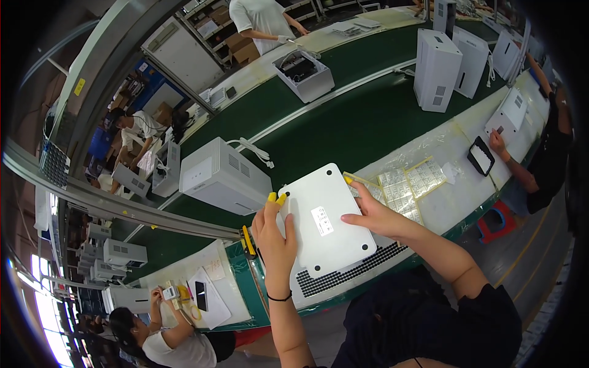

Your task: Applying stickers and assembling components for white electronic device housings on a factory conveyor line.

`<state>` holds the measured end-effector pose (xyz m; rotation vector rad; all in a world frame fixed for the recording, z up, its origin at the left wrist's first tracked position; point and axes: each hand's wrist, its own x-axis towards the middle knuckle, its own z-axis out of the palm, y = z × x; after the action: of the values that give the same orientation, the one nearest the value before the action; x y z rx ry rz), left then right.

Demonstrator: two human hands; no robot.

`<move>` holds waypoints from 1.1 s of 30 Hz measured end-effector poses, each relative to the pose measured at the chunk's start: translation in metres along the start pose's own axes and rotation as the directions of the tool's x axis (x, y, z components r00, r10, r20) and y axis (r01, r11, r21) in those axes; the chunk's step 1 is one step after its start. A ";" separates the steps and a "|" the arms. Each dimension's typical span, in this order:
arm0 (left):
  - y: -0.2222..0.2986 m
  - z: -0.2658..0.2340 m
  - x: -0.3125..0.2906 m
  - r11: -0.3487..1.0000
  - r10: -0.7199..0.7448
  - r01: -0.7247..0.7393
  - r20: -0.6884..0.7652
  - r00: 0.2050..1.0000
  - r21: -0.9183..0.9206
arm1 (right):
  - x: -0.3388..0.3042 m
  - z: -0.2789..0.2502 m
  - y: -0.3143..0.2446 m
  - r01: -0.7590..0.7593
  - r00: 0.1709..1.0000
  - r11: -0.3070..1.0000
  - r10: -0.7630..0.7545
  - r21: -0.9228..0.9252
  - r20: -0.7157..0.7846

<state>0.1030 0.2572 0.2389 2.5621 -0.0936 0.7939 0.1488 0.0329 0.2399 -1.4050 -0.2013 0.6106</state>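
Note:
Between my two hands is a white panel (328, 251) with rounded corners. A round black foot shows near each corner, and a small printed label (321, 221) sits at its middle. My left hand (276, 239) grips the left edge, with yellow finger cots on some fingertips. My right hand (375, 211) holds the right edge, its thumb flat on the face and its other fingers partly hidden behind. Under the panel's near side lies a sheet of small round black feet (343, 277), partly covered by it. Sheets of white labels (402, 191) lie beyond my right hand.
A white boxy appliance (224, 175) with a cable stands on the green conveyor (350, 138), ahead left. Other tall white units (437, 70) stand far right. A yellow cutter (248, 243) is left of my hand. Co-workers sit on both sides; a black tray (480, 156) lies right.

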 end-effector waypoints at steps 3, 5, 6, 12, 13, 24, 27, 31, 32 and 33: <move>-0.003 0.007 -0.022 0.953 -0.182 0.126 -0.187 0.965 -0.276 | 0.018 0.004 -0.005 0.031 0.999 0.999 -0.032 0.037 0.024; -0.015 0.012 -0.043 0.871 -0.364 0.224 -0.267 0.893 -0.438 | 0.040 0.008 -0.004 0.058 0.998 0.993 -0.061 0.100 0.018; -0.021 0.014 -0.052 0.808 -0.450 0.286 -0.227 0.864 -0.514 | 0.059 0.007 -0.016 0.031 0.998 0.988 -0.039 0.152 0.053; -0.031 0.026 -0.116 0.663 -0.606 0.434 -0.098 0.789 -0.609 | 0.173 -0.023 -0.056 0.049 0.994 0.984 -0.031 0.173 -0.104; -0.032 0.028 -0.128 0.662 -0.604 0.424 -0.105 0.790 -0.618 | 0.182 -0.034 -0.060 0.105 0.988 0.981 -0.084 0.164 -0.128; -0.057 0.052 -0.222 0.448 -0.791 0.652 0.069 0.608 -0.612 | 0.218 -0.105 -0.036 0.558 0.702 0.825 -0.412 0.088 -0.581; -0.053 0.064 -0.216 0.440 -0.771 0.653 0.113 0.626 -0.617 | 0.233 -0.135 -0.032 0.579 0.573 0.814 -0.448 -0.047 -0.687; -0.048 0.075 -0.198 0.403 -0.750 0.665 0.190 0.634 -0.628 | 0.247 -0.174 -0.032 0.539 0.452 0.832 -0.418 -0.132 -0.788; -0.047 0.079 -0.189 0.420 -0.727 0.657 0.201 0.656 -0.626 | 0.250 -0.189 -0.032 0.519 0.391 0.839 -0.405 -0.165 -0.827; -0.046 0.082 -0.179 0.436 -0.703 0.648 0.213 0.678 -0.624 | 0.251 -0.206 -0.033 0.519 0.381 0.839 -0.401 -0.166 -0.833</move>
<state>0.0059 0.2496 0.0618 1.6231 0.5726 0.4074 0.4656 -0.0177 0.1801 -1.2882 0.2422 -0.5910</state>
